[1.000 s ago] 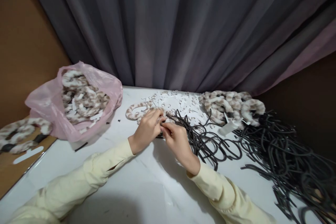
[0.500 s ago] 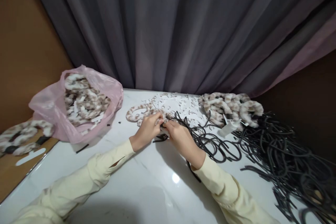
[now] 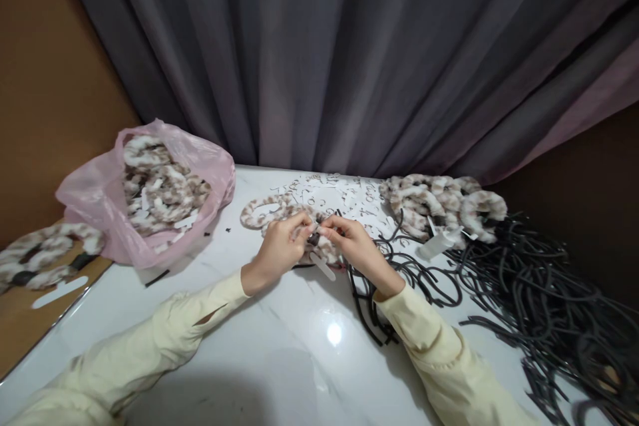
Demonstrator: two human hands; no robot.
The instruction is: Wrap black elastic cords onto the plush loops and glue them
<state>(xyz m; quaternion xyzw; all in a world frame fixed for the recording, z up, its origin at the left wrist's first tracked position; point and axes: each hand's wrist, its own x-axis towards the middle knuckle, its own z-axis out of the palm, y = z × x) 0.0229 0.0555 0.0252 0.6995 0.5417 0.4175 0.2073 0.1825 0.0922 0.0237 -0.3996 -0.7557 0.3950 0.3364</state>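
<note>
Both hands pinch at a brown-and-white fluffy ring [image 3: 327, 254] over the table's middle. My left hand [image 3: 280, 245] is closed on its left side, thumb and fingertips together. From the other side my right hand [image 3: 360, 249] grips it near a dark section [image 3: 313, 238] between the fingertips. Exactly what the fingertips press there is too small to tell. A white paper tag [image 3: 323, 267] hangs from the ring towards me. Just beyond my left hand, another fluffy ring [image 3: 257, 212] lies on the white table [image 3: 279, 333]. Black cords [image 3: 367, 306] lie beside and under my right wrist.
A pink plastic bag [image 3: 144, 253] at the left holds several fluffy rings; more [image 3: 50, 256] lie on cardboard beside it. Small paper cut-outs [image 3: 344, 193] cover the back. A fluffy pile [image 3: 429, 203] and a black cord heap [image 3: 544, 299] fill the right. A grey curtain [image 3: 299, 53] hangs behind.
My right hand has shifted slightly right, away from the left, and its fingers have opened out somewhat. The ring's white tag now shows below the hands. Cords near the right wrist have moved.
</note>
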